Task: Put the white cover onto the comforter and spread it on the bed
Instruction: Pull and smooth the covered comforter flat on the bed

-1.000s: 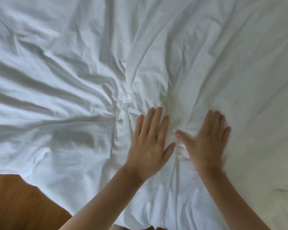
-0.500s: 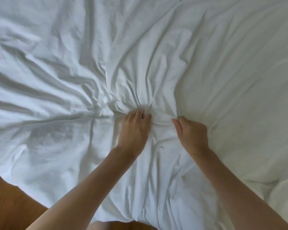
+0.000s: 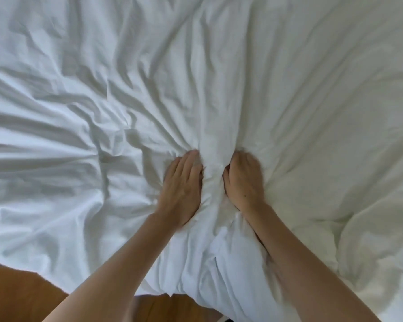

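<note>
Wooden floor [image 3: 21, 291] shows at the near edge, below the hanging hem of the white cover [image 3: 219, 263], which drapes off the bed toward the viewer. Both bare forearms reach up from the bottom of the view and converge at mid-frame. The left hand [image 3: 180, 184] lies back-up on the cloth, its fingers bent at the tips and dug into a raised ridge of fabric; the right hand [image 3: 242, 180] is curled more tightly, knuckles up, gripping the same ridge from the other side. The two hands sit just beside each other, with only the bunched fold between them. Creases radiate outward from this gather. Beyond the hands the cover fills the whole bed (no mattress or pillow can be made out), heavily wrinkled on the left and smoother on the right. Judged from the padded look, the comforter is probably already inside, though no opening or bare filling is visible to confirm it. What appears left is the spreading: the bulk is bunched at centre and the surface is not yet flat.
</note>
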Motion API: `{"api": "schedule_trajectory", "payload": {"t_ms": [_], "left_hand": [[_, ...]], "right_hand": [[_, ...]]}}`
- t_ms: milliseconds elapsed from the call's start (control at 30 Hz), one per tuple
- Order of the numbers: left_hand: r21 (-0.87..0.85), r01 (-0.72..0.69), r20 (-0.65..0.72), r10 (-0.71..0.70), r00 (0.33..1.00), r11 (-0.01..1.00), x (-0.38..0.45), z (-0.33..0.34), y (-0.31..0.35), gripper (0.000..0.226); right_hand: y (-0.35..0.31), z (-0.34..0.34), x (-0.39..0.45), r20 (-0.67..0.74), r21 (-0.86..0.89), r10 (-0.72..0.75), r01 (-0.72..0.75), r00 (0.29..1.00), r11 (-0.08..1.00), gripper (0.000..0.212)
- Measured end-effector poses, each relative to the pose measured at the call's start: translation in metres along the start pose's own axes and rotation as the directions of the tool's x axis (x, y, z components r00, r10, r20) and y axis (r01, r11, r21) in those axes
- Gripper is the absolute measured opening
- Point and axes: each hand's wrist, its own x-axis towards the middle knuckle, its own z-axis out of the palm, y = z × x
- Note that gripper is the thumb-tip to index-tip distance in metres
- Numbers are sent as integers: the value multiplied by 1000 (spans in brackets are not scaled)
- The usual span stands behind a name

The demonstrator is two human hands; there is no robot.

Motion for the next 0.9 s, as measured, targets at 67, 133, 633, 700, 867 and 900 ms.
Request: {"api": "schedule_trajectory", "payload": {"t_ms": [67,133,633,700,867,900], "left_hand": [[-30,11,-4,-11,1000,999,-4,-6,6,47],[-73,28,-49,-31,998,997,-12,-11,22,43],[187,-237,227,193,955,953,-32,48,203,73],[236,-428,338,340,878,872,-45,57,227,71],[204,-600,435,478,764,774,-83,68,242,69],[245,-530,398,415,818,812,-88,71,235,72]], "right_hand": [[15,-8,-25,-11,40,-80,81,997,996,34],[36,-19,-58,-22,81,-94,96,995,992,39],[238,-32,-255,3,138,115,-114,993,984,49],[252,-30,-262,-110,163,11,7,994,987,39],[251,-37,-270,-270,181,-341,395,900,900,18],[246,-39,-270,-220,203,-418,461,881,864,20]]}}
